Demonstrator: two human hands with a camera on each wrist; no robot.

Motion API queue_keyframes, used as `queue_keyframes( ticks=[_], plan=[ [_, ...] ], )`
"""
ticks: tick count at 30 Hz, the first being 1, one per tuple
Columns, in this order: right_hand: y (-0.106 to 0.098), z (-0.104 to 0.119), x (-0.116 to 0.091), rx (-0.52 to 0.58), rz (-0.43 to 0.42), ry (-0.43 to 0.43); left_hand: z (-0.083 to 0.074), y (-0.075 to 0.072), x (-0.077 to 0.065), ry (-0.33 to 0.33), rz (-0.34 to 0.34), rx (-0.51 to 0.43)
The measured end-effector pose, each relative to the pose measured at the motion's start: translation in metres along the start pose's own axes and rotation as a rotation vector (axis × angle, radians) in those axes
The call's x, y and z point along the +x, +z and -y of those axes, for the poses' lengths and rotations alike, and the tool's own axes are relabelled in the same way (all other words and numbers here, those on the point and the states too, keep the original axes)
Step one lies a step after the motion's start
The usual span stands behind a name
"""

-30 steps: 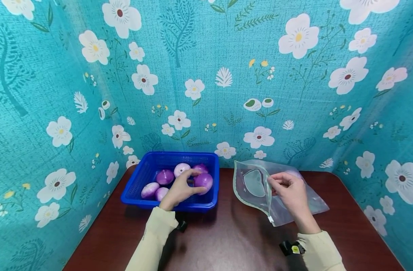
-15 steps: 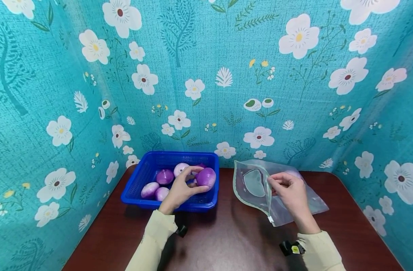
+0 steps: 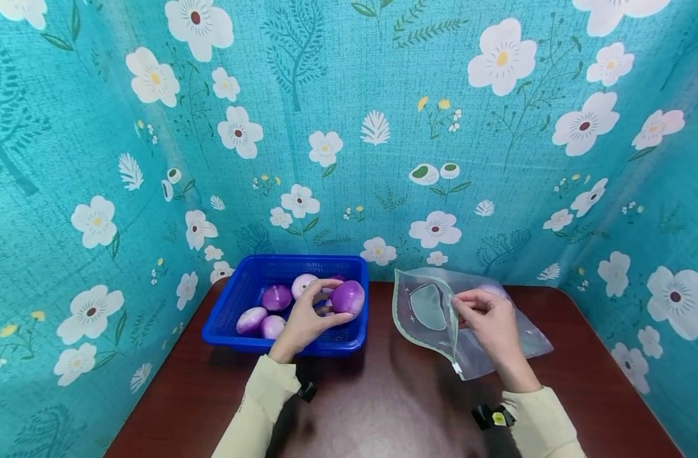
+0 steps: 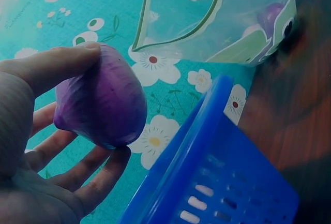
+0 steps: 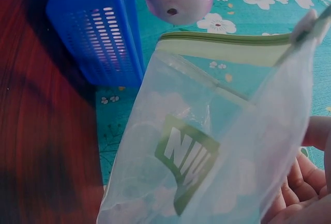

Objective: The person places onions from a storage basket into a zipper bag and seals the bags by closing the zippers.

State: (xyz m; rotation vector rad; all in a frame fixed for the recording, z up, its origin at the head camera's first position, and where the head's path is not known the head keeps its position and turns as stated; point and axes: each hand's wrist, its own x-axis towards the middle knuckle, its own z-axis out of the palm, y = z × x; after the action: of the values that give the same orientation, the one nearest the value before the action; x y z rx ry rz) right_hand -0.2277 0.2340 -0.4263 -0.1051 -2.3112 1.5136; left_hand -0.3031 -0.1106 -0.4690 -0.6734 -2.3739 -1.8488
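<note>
My left hand (image 3: pixel 304 320) holds a purple red onion (image 3: pixel 349 299) between thumb and fingers, over the right side of a blue plastic basket (image 3: pixel 326 348). In the left wrist view that onion (image 4: pixel 111 100) appears above the basket's rim, its pointed tip toward the palm. Several other onions, such as a purple one (image 3: pixel 277 297) and a paler one (image 3: pixel 251 320), lie in the basket. My right hand (image 3: pixel 492 327) pinches the edge of a clear slider zip bag (image 3: pixel 413 318), whose mouth gapes toward the basket. Inside the bag, an onion (image 4: pixel 270 18) shows through the plastic.
Basket and bag sit side by side on a dark red-brown table (image 3: pixel 377 407), with a gap between them. A teal flowered cloth (image 3: pixel 349 159) stands close behind and at both sides. The bag's white slider (image 3: pixel 457 367) is at its front corner.
My left hand has raised the onion up from the others and a little to the right. My right hand keeps its hold on the bag. The head view has shifted slightly.
</note>
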Motion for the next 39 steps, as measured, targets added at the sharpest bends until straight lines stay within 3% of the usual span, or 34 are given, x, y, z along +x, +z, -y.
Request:
queue_keyframes(
  ticks=[10,21,31,39],
  plan=[
    [0.001,-0.001,0.000,0.015,0.000,-0.007,-0.006,0.027,0.005,0.028,0.053,-0.080],
    [0.006,-0.001,0.000,0.035,0.003,-0.015,-0.013,0.054,0.005,0.097,0.112,-0.033],
    [0.006,0.000,0.000,0.021,0.006,-0.010,-0.014,0.063,0.005,0.112,0.113,-0.012],
    [0.007,0.002,-0.001,0.023,0.008,-0.009,-0.019,0.070,0.002,0.196,0.116,0.055]
  ],
)
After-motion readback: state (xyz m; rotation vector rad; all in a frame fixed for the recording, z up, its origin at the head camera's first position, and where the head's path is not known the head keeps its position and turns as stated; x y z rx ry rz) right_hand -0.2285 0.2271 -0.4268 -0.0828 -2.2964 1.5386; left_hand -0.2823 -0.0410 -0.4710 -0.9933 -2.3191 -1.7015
